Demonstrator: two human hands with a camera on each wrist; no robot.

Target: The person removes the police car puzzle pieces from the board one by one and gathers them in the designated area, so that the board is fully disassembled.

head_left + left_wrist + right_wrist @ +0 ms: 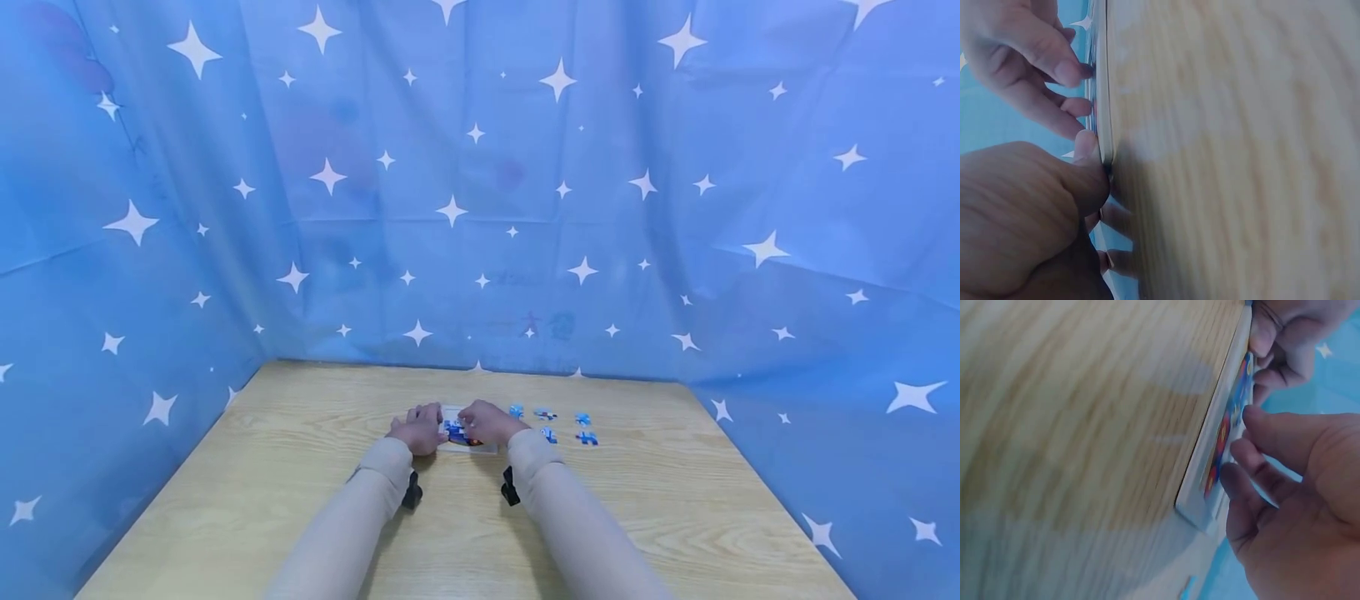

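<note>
A small white puzzle tray lies flat on the table, partly filled with a blue, red and orange picture. My left hand grips its left edge. In the left wrist view the thumb of that left hand lies against the tray's rim. Over the tray's upper right part, my right hand has its thumb and curled fingers pinching a puzzle piece at the picture. In the right wrist view the fingertips of my right hand touch the picture's surface; they mostly hide the piece.
Several loose blue puzzle pieces lie spread on the wooden table to the right of the tray. A blue curtain with white stars hangs behind the table and along both sides. Dark wrist mounts sit under both sleeves.
</note>
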